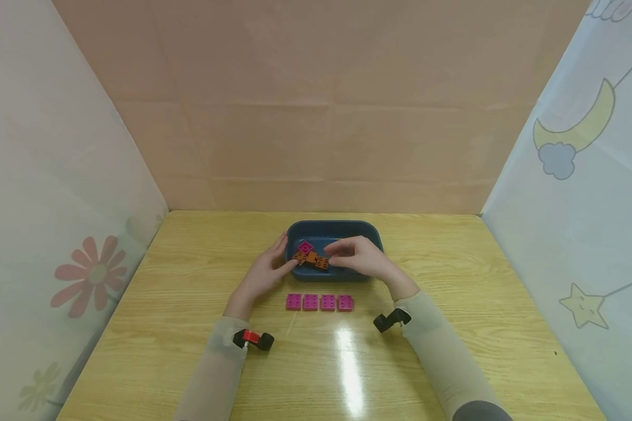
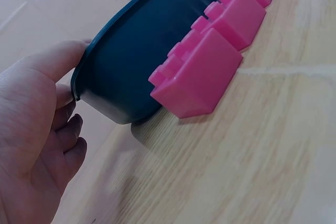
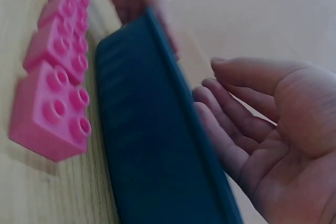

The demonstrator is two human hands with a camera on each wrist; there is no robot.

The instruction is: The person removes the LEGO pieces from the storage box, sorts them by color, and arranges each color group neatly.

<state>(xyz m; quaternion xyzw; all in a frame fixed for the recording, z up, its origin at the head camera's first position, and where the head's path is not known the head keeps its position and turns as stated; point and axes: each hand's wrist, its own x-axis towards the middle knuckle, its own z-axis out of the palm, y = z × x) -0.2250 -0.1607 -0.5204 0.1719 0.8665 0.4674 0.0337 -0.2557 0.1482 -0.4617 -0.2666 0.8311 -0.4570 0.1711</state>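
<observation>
A dark blue plastic tub [image 1: 333, 229] stands on the table, with a magenta toy brick [image 1: 305, 247] and a few orange-brown bricks [image 1: 320, 262] inside it. My left hand [image 1: 263, 272] holds the tub's left end, thumb at the rim [image 2: 84, 72] and fingers along the outside. Over the tub's right part is my right hand [image 1: 362, 257], its fingertips close to the orange-brown bricks. In the right wrist view, that hand [image 3: 278, 129] has loosely bent fingers, thumb apart from them, and nothing shows between them.
Several pink bricks [image 1: 311, 302] sit studs up in a row just in front of the tub, evenly spaced. A tan backdrop [image 1: 321, 146] rises behind the wooden table [image 1: 158, 327], and patterned white panels [image 1: 574, 234] flank it on both sides.
</observation>
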